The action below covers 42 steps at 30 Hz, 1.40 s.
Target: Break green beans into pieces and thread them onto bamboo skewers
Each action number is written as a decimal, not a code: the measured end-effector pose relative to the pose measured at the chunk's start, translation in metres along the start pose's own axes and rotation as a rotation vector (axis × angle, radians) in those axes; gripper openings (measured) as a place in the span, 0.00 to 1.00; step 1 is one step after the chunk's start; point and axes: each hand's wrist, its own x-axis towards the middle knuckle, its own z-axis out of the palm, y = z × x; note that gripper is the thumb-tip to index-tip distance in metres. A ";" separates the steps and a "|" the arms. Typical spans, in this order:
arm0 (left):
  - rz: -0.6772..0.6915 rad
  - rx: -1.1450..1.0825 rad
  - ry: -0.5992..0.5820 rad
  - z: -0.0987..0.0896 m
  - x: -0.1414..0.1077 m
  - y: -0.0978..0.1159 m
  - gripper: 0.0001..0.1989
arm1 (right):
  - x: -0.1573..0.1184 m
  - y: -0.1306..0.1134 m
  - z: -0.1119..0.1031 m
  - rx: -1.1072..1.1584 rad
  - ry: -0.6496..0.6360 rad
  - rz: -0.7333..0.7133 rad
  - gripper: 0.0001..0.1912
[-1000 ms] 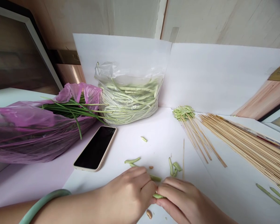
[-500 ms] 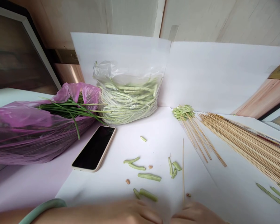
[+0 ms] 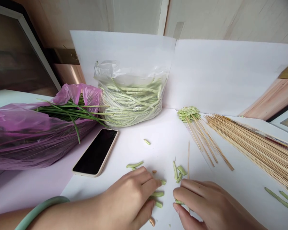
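Note:
My left hand [image 3: 134, 195], with a pale green bangle [image 3: 45, 204] on its wrist, reaches over cut green bean pieces. Its thumb and fingers close around one bean piece [image 3: 157, 194]; other pieces poke out beside the fingertips, partly hidden. Opposite it, my right hand [image 3: 204, 201] pinches a short bean piece [image 3: 179, 202] between thumb and forefinger. A wooden skewer [image 3: 188, 156] passes under that hand, its middle covered. Just beyond the right fingertips lie several cut pieces [image 3: 180, 172]. A brown bean seed [image 3: 152, 221] sits below my left thumb.
A phone [image 3: 97, 153] lies at left, beside a purple bag [image 3: 19, 137] of green stalks. A clear bag [image 3: 134, 102] of long beans stands behind. Threaded bean skewers [image 3: 189, 114], a bundle of bare skewers [image 3: 252, 147] and loose beans [image 3: 280, 199] are at right.
Both hands have come up from the bottom edge into fuller view. My left hand now covers bean pieces that lay bare, and a bean piece shows in my right hand's pinch.

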 end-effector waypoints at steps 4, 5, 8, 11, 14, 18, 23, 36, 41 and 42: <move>0.011 -0.058 0.065 0.000 -0.002 0.000 0.16 | 0.004 -0.001 0.004 0.093 -0.041 0.065 0.09; 0.016 -0.067 0.079 0.000 -0.003 -0.001 0.15 | 0.004 -0.002 0.004 0.128 -0.064 0.075 0.10; 0.004 -0.067 0.090 0.002 -0.002 -0.002 0.10 | 0.006 -0.004 0.001 0.236 -0.113 0.087 0.15; -0.024 -0.075 0.113 0.003 -0.001 -0.003 0.06 | 0.006 -0.005 0.006 0.344 -0.118 0.071 0.21; -0.029 -0.101 0.144 0.003 -0.001 -0.003 0.07 | 0.005 -0.005 0.022 0.460 -0.020 0.073 0.22; 0.018 -0.116 0.101 0.003 -0.003 0.000 0.06 | -0.001 -0.006 0.042 0.591 0.137 0.092 0.17; 0.048 -0.168 0.098 0.004 -0.003 0.001 0.05 | -0.002 -0.007 0.041 0.540 0.160 0.110 0.15; 0.031 -0.075 0.140 0.007 -0.005 0.000 0.07 | 0.009 -0.004 0.024 0.333 0.046 0.069 0.10; 0.117 -0.087 0.079 0.004 -0.004 0.002 0.09 | 0.003 -0.010 0.025 0.158 0.042 -0.020 0.13; 0.154 -0.122 0.052 0.002 -0.003 0.002 0.10 | 0.001 -0.011 0.025 0.118 0.028 -0.053 0.13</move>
